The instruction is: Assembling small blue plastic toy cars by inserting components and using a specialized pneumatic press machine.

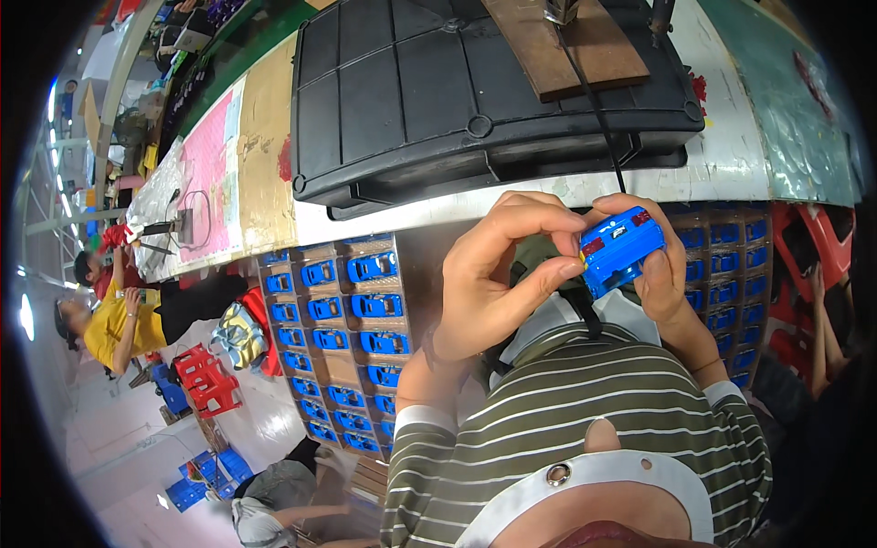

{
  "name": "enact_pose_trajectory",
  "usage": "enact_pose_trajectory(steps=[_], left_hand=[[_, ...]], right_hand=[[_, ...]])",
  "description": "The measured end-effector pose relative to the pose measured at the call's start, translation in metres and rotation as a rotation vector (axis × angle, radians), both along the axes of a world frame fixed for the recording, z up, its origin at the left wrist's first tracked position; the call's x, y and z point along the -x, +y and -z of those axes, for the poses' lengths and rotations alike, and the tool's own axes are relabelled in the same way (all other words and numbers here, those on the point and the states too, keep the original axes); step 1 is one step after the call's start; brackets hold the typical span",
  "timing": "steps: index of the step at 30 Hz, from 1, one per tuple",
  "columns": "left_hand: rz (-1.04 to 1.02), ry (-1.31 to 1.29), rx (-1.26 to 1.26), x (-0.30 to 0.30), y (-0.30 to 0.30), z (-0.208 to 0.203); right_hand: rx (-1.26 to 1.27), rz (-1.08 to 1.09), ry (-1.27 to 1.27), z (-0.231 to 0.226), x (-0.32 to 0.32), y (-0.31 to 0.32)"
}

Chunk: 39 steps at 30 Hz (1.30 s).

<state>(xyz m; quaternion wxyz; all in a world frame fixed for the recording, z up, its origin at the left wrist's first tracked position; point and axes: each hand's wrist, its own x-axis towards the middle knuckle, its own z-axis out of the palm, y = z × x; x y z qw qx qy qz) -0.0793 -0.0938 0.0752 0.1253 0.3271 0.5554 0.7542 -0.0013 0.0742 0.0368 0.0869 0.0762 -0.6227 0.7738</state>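
A blue toy car body (623,251) with dark red patches at its end is held up in front of my chest, near the table edge. My right hand (667,274) is closed around it, thumb on the near side and fingers behind. The thumb and fingertips of my left hand (502,274) are pinched together at the car's left end. A small yellow spot shows beside those fingertips; whether they grip the car's edge or some tiny piece is hidden.
A black upturned crate (411,110) sits on the white table (411,212), bearing a brown board (585,55) with a metal fixture and black cable. Divided trays of blue toy cars flank me: left (408,310), right (708,239). Other people and red stools (203,379) are nearby.
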Motion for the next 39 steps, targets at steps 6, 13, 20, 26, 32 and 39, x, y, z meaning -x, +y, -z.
enact_pose_trajectory(steps=[6,13,20,26,32,39], left_hand=[[0.001,0.291,0.124,0.008,0.002,0.001],[-0.038,0.168,0.066,0.001,0.011,0.002],[-0.011,0.495,0.173,0.009,0.011,-0.001],[-0.017,0.441,0.15,0.005,0.022,0.0],[-0.002,-0.322,0.008,-0.014,0.05,0.004],[0.085,-0.446,0.062,-0.007,0.079,0.004]], right_hand=[[0.045,0.002,-0.015,0.003,-0.001,0.004],[0.045,-0.002,0.007,0.002,-0.003,0.011],[0.012,0.018,0.046,0.005,-0.003,0.016],[-0.035,-0.02,-0.057,-0.008,-0.006,0.031],[-0.054,0.043,-0.206,-0.051,-0.015,0.041],[-0.028,0.062,-0.399,-0.074,-0.023,0.061]])
